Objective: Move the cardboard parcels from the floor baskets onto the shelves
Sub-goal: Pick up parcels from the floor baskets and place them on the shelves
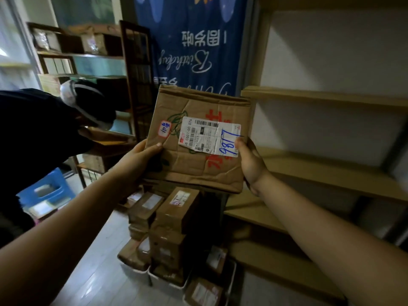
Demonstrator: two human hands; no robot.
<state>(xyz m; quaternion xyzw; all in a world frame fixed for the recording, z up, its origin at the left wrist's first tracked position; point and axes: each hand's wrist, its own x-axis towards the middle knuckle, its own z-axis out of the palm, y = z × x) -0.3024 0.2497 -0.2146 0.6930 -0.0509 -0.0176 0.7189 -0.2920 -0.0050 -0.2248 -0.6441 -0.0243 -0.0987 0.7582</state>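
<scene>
As I am holding the cardboard parcel (198, 146) up, my left hand (141, 156) and right hand (251, 164) are gripping its sides

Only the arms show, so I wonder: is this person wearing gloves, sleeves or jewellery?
No gloves: the left hand and right hand are bare. The forearms show no sleeves, and no watch, bracelet or ring is visible.

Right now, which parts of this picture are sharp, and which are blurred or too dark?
Head view: the held parcel and its white label are sharp and readable; the other person at the left is dark and blurred; the stacked parcels below sit in dim shadow; the shelves lean from wide-angle distortion.
</scene>
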